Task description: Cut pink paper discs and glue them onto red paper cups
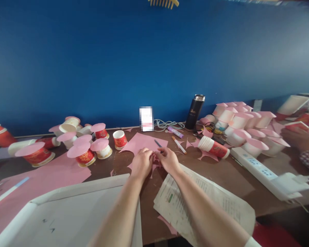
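Both hands meet over the brown table. My left hand [143, 160] is closed, its fingertips pinching a small piece of pink paper [156, 160]. From the other side my right hand [168, 159] grips the same paper with bent fingers. Most of the piece is hidden by the fingers. Just beyond them lies a larger pink sheet [140, 142] with a slim dark tool [158, 143] on it, its kind unclear. A red paper cup [119, 140] stands to the left of that sheet. Pink scraps lie around and under my hands.
Paper cups topped with pink discs [101, 148] stand left; more pink-topped white cups [243, 123] cluster right. A black thermos [195, 111], glue stick [175, 132], marker [179, 144], stacked cups [213, 146], power strip [260, 171], printed papers [208, 202] and white box [74, 212] surround my arms. Another person's hand [296, 135] is far right.
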Motion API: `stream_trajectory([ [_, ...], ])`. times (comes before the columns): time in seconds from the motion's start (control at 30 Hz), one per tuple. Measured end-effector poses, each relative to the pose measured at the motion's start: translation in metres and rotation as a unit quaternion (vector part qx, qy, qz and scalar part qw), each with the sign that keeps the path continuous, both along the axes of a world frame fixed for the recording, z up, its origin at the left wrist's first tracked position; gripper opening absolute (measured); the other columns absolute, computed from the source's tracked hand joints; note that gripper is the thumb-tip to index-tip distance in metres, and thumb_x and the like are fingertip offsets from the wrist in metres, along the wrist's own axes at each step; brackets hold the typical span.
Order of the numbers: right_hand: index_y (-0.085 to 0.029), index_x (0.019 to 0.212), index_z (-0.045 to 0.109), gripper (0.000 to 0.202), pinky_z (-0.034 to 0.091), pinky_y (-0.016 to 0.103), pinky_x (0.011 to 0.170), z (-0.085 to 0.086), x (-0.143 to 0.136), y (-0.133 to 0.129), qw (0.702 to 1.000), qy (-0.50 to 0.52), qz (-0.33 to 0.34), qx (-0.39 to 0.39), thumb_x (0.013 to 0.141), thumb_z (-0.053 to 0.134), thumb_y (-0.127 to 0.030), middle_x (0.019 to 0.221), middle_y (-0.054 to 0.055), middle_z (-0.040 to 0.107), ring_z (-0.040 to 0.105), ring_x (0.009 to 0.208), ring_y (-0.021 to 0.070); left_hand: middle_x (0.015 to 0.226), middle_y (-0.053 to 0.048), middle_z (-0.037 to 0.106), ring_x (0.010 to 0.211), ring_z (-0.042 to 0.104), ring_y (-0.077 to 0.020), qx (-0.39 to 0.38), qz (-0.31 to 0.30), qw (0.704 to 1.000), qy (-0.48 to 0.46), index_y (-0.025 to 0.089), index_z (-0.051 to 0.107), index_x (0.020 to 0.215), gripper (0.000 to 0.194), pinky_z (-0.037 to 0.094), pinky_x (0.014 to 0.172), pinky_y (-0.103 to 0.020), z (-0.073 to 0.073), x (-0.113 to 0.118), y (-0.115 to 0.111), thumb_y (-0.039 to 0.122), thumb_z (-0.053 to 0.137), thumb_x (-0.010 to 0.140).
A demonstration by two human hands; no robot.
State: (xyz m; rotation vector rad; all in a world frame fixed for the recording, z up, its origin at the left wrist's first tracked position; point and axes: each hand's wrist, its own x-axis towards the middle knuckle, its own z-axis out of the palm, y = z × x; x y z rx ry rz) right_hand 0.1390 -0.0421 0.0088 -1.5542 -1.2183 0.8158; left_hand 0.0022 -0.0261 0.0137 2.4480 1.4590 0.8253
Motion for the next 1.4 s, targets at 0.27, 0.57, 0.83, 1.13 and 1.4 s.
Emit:
stream_trajectory([
  [0.27,-0.02,0.078,0.056,0.025,0.03,0.021,0.037,0.026,0.009,0.011,0.982,0.167,-0.081,0.036,0.081,0.052,-0.045,0.05,-0.003,0.049,0.043,0.041,0.0102,0.081,-0.009,0.069,0.071,0.059,-0.019,-0.077,0.097,0.991,0.055,0.021,0.066,0.08,0.039,0.03,0.061,-0.027,-0.003,0.004,0.003,0.045,0.038,0.091],
  [0.57,-0.019,0.073,0.055,0.014,0.032,0.02,0.039,0.056,0.061,0.069,0.988,0.095,-0.116,0.025,0.079,0.056,-0.031,0.06,0.001,0.055,0.045,0.045,0.0084,0.075,-0.009,0.068,0.066,0.059,-0.0177,-0.063,0.102,0.992,0.034,0.019,0.065,0.075,0.043,0.028,0.058,-0.026,-0.005,0.004,0.004,0.049,0.038,0.091],
  [0.83,-0.015,0.06,0.064,0.017,0.044,0.036,0.08,0.051,0.115,0.114,0.969,-0.195,-0.118,-0.093,0.056,0.076,-0.026,0.088,0.014,0.069,0.059,0.104,0.0331,0.074,-0.006,0.067,0.065,0.056,-0.0169,-0.082,0.093,0.992,0.008,0.021,0.063,0.074,0.029,0.027,0.057,-0.025,-0.004,0.001,0.006,0.037,0.044,0.088],
  [1.13,-0.011,0.06,0.064,0.017,0.043,0.039,0.08,0.045,0.118,0.123,0.956,-0.238,-0.095,-0.143,0.054,0.079,-0.018,0.089,0.02,0.067,0.057,0.105,0.0356,0.074,-0.005,0.067,0.066,0.057,-0.0166,-0.089,0.088,0.992,0.004,0.021,0.064,0.074,0.025,0.027,0.057,-0.026,-0.006,0.001,0.008,0.03,0.045,0.087],
  [1.4,-0.017,0.077,0.064,0.033,0.031,0.022,0.044,0.068,0.072,0.066,0.998,0.011,0.054,-0.016,0.077,0.06,-0.05,0.061,0.0,0.053,0.042,0.047,0.008,0.079,-0.008,0.07,0.071,0.062,-0.0192,-0.078,0.082,0.993,-0.017,0.021,0.067,0.084,0.023,0.031,0.06,-0.026,-0.01,0.002,0.01,0.031,0.047,0.087],
])
